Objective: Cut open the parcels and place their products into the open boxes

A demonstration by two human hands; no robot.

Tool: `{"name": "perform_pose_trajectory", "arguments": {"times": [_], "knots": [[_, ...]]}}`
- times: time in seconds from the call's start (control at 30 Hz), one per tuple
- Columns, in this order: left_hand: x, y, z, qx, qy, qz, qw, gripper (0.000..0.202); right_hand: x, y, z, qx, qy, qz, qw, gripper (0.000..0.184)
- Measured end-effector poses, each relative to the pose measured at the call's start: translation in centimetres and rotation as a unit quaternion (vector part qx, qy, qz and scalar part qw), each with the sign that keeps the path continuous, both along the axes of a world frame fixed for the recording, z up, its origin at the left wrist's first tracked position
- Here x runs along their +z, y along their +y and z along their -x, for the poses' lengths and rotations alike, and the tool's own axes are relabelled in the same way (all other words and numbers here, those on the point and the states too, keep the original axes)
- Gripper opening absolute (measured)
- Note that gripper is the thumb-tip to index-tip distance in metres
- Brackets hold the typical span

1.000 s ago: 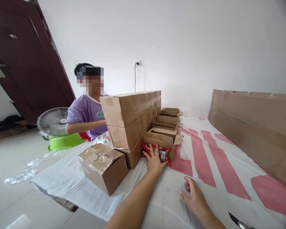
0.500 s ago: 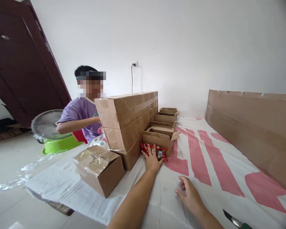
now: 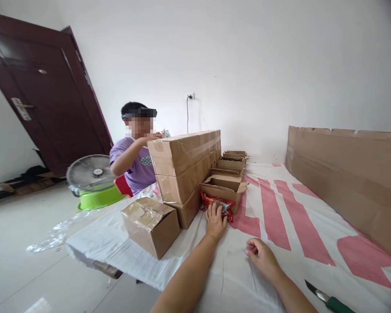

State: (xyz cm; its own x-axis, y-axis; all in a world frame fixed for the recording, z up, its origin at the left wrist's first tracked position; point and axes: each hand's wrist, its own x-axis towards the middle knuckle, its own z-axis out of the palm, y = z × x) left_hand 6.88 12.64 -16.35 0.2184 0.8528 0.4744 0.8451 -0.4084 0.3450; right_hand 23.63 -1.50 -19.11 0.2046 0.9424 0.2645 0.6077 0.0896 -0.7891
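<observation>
My left hand (image 3: pixel 215 221) lies on a red, shiny snack packet (image 3: pixel 217 202), its fingers draped over the front and slightly apart. The packet leans against the near side of an open cardboard box (image 3: pixel 223 189), low on the cloth-covered table. Part of the packet is hidden by my fingers. My right hand (image 3: pixel 263 260) hovers over or rests on the cloth to the right, fingers loosely curled, thumb apart, with nothing in it. Nearest to it on the right is a green-handled knife (image 3: pixel 329 299), blade pointing up and left.
Taped cartons (image 3: pixel 185 163) form a stacked wall left of the open boxes. A single carton (image 3: pixel 151 226) stands nearer on the left. A long cardboard panel (image 3: pixel 345 182) borders the right. Behind the stack sits a person (image 3: pixel 133 152) in purple, beside a fan (image 3: pixel 94 171).
My view has shifted a little left. The fingers of my left hand, spread before, are now closer together on the packet. The other person's hand has risen above the carton stack.
</observation>
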Motion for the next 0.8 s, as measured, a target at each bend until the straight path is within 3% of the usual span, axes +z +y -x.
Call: {"name": "perform_pose_trajectory", "arguments": {"times": [0.17,0.37,0.5,0.6,0.7,0.77,0.8], "knots": [[-0.7,-3.6,0.4,-0.027,0.042,0.079,0.996,0.076,0.1,-0.2,-0.1,0.019,-0.007,-0.003,1.000,0.022],[-1.3,-9.8,4.3,-0.115,0.100,0.175,0.973,0.058,0.4,-0.7,0.4,0.038,-0.025,-0.001,0.999,0.017],[-0.6,-13.2,8.2,-0.175,0.100,0.193,0.960,0.058,1.2,-1.4,1.0,0.059,-0.087,0.023,0.994,0.016],[-0.8,-14.7,10.8,-0.188,0.060,0.175,0.965,0.049,1.7,-1.9,1.4,0.074,-0.133,0.047,0.987,0.018],[-2.0,-15.0,13.9,-0.148,-0.052,0.083,0.984,0.029,1.9,-2.2,1.5,0.084,-0.150,0.063,0.983,0.020],[-2.6,-14.1,16.8,-0.049,-0.164,-0.020,0.985,0.023,1.8,-2.3,1.6,0.089,-0.156,0.068,0.981,0.020],[-2.6,-13.3,18.5,0.023,-0.221,-0.076,0.972,0.022,1.8,-2.4,1.6,0.091,-0.158,0.069,0.981,0.020]]}}
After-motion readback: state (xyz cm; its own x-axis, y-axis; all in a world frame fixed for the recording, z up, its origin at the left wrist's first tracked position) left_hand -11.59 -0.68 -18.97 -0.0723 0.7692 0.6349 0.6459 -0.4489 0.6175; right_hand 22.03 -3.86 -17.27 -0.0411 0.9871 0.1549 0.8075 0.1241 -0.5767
